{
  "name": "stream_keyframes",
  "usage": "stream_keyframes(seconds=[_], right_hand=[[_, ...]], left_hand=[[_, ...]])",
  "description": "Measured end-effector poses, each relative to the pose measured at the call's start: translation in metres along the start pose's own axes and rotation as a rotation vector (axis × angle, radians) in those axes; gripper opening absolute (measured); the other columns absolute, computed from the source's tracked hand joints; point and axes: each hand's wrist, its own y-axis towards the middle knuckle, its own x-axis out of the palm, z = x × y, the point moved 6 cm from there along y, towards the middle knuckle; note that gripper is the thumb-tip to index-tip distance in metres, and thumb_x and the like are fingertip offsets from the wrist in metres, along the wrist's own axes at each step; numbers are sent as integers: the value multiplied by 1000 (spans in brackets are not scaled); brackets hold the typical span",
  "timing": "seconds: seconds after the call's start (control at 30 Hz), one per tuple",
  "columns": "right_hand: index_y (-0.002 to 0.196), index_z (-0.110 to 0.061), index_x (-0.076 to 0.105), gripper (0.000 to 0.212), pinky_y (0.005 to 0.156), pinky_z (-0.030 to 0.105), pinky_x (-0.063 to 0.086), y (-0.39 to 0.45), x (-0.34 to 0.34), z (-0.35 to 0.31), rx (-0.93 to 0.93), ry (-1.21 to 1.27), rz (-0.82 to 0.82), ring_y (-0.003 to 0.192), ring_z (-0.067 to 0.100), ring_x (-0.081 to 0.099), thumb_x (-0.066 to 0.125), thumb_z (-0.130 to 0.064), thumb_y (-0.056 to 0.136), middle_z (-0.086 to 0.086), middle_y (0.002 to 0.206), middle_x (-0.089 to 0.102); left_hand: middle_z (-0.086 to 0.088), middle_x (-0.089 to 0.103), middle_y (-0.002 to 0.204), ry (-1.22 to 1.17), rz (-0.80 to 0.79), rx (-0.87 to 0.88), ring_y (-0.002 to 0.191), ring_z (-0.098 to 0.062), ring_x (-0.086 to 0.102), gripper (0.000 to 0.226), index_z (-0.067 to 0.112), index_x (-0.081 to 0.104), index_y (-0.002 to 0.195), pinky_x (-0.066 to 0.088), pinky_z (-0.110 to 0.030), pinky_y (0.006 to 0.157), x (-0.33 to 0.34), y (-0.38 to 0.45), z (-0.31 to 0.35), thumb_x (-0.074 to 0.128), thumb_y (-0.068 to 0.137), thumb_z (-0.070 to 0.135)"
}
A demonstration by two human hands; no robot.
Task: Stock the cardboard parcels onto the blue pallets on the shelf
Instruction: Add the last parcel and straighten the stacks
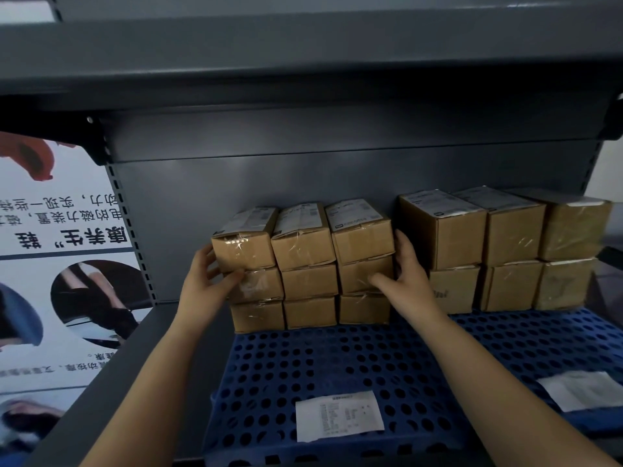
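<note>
- A dark grey metal shelf unit [303,183] fills the view, dimly lit beneath its upper shelf.
- Left of it hangs a printed poster [57,264].
- Right of it, a pale wall [606,170].

left hand [205,278], right hand [406,276], both outstretched, fingers straight
</note>
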Motion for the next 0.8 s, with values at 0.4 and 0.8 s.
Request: stream_keyframes(seconds=[0.4, 0.8], right_hand=[[148, -32, 16, 87, 103, 25, 33, -5, 16, -8, -44, 36, -17, 121, 5, 41, 68, -11, 81, -14, 128, 45], [146, -26, 24, 75, 80, 9, 33, -1, 7, -7, -7, 10, 18, 96, -7, 43, 65, -9, 84, -29, 102, 43]], left_hand=[[-4, 52, 131, 26, 5, 17, 116, -24, 52, 59, 19, 41, 134, 45, -36, 88, -5, 3, 9, 67, 82, 10], [-3, 55, 127, 65, -48, 15, 117, -23, 53, 57, 21, 43, 133, 45, -44, 98, -5, 4, 11, 67, 82, 11]])
